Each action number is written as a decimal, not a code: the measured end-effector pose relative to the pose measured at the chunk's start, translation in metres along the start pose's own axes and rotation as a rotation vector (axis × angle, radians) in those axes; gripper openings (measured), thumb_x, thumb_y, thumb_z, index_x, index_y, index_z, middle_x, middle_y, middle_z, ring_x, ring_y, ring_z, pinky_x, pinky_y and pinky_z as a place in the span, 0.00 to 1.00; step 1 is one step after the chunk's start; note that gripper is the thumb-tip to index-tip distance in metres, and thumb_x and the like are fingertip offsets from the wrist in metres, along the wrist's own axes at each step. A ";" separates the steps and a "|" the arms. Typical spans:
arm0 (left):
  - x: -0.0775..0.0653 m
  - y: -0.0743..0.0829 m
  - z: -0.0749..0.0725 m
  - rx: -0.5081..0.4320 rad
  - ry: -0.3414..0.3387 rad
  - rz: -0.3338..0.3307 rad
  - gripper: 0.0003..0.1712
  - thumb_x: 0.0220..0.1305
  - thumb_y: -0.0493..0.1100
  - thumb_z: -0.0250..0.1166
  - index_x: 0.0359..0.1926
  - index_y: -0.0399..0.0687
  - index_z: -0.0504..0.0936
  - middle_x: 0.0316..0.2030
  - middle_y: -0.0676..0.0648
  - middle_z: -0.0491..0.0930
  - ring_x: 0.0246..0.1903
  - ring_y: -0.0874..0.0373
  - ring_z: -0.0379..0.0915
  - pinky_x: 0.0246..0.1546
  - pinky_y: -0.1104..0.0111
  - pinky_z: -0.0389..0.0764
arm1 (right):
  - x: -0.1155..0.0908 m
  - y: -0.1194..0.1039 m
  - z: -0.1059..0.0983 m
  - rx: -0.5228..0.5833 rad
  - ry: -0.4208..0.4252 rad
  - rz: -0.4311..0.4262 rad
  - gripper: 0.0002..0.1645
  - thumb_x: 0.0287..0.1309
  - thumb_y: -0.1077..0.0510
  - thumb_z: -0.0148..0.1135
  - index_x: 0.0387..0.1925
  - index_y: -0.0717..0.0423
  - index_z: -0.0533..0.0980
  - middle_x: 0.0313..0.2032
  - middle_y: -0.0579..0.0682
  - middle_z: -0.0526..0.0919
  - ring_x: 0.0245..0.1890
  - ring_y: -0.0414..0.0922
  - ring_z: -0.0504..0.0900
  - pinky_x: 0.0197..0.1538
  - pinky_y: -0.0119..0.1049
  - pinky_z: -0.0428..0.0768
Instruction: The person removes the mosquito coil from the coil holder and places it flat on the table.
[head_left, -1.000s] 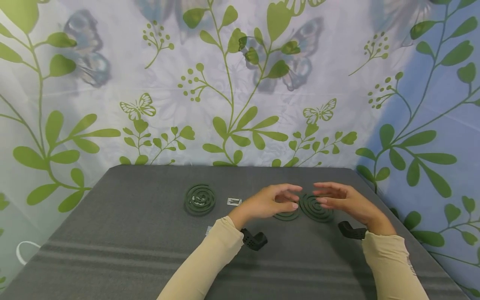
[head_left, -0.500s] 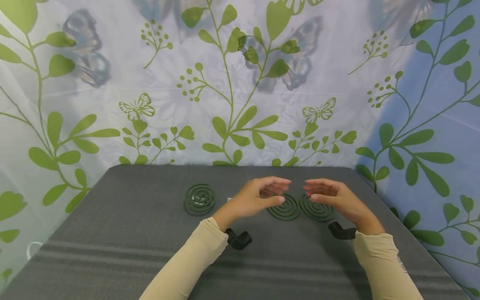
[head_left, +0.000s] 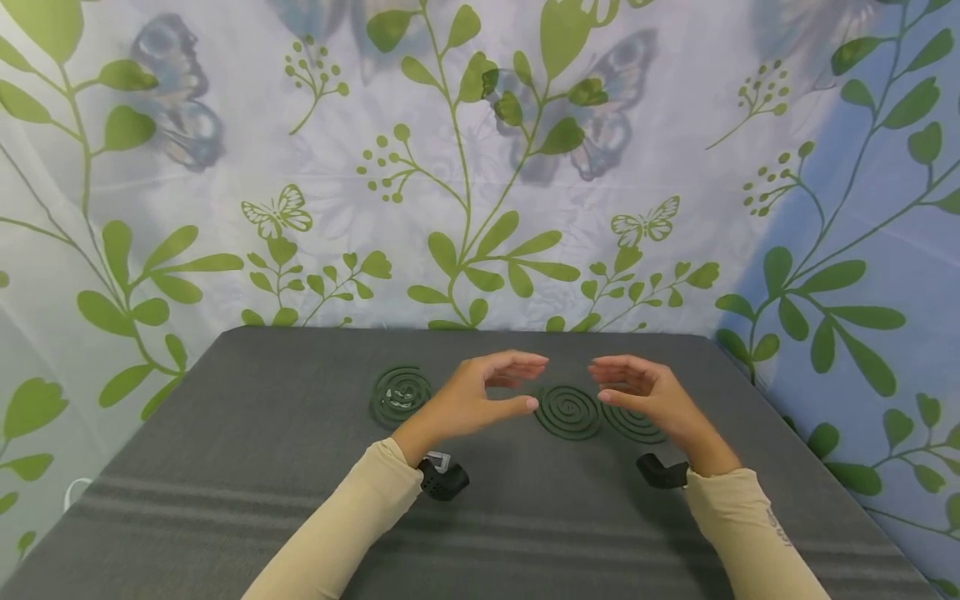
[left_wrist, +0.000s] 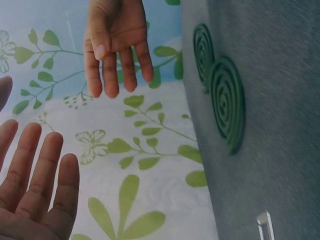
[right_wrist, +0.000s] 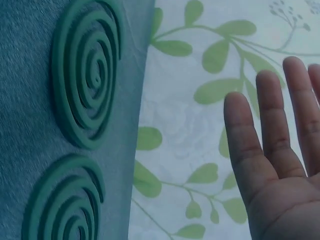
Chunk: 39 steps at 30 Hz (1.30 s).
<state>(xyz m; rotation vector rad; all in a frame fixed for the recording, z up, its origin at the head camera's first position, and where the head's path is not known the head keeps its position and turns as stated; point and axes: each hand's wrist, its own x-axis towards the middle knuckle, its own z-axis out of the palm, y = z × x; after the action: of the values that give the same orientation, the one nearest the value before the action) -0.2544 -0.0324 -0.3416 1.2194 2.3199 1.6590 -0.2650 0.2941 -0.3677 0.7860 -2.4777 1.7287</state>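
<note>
Both hands hover above the grey table with fingers extended and nothing held. My left hand (head_left: 463,402) is between two green mosquito coils, partly in front of the left coil (head_left: 396,395), which has small shiny metal pieces on it. My right hand (head_left: 666,406) partly covers the right coil (head_left: 633,423). Between the hands lies the middle coil (head_left: 567,412), side by side with the right one. The palms face each other, apart, as the left wrist view also shows. A small metal stand (head_left: 439,460) shows beside the left wrist, partly hidden.
The grey cloth-covered table (head_left: 247,433) ends at a curtain (head_left: 322,167) printed with leaves and butterflies, which also runs along the sides. Black wrist mounts (head_left: 444,482) hang below both wrists. A white loop (head_left: 75,492) shows past the table's left edge.
Both hands have moved left, the left one farther, widening the gap between them. The middle coil is now uncovered; the flat metal piece near the left coil has become hidden.
</note>
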 end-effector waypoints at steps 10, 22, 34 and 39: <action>-0.022 -0.013 -0.012 -0.022 0.067 -0.036 0.31 0.71 0.36 0.74 0.73 0.44 0.79 0.67 0.43 0.82 0.68 0.44 0.78 0.69 0.53 0.77 | 0.003 0.003 0.020 0.004 -0.026 -0.071 0.26 0.68 0.70 0.71 0.65 0.54 0.82 0.56 0.36 0.87 0.54 0.35 0.86 0.53 0.34 0.86; -0.044 -0.030 -0.028 -0.020 0.099 -0.039 0.30 0.71 0.36 0.74 0.72 0.42 0.79 0.67 0.42 0.82 0.67 0.43 0.78 0.68 0.50 0.77 | 0.008 0.005 0.039 0.058 -0.116 -0.100 0.24 0.70 0.70 0.69 0.65 0.64 0.80 0.58 0.52 0.88 0.57 0.41 0.86 0.53 0.36 0.86; -0.064 -0.042 -0.045 -0.024 0.146 -0.094 0.29 0.74 0.40 0.72 0.72 0.40 0.79 0.63 0.39 0.84 0.64 0.36 0.79 0.66 0.42 0.77 | 0.015 0.006 0.050 0.032 -0.154 -0.041 0.28 0.72 0.66 0.69 0.66 0.78 0.74 0.59 0.71 0.83 0.57 0.49 0.86 0.54 0.37 0.86; -0.072 -0.047 -0.055 -0.012 0.169 -0.110 0.29 0.74 0.39 0.72 0.72 0.39 0.78 0.63 0.38 0.84 0.64 0.34 0.79 0.65 0.48 0.79 | 0.022 0.008 0.058 0.034 -0.174 -0.031 0.27 0.71 0.66 0.70 0.66 0.73 0.77 0.59 0.74 0.82 0.57 0.55 0.86 0.54 0.38 0.86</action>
<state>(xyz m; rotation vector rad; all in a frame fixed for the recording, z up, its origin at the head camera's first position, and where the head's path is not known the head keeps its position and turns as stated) -0.2560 -0.1249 -0.3846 0.9646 2.4185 1.7991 -0.2724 0.2363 -0.3902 1.0139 -2.5333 1.7681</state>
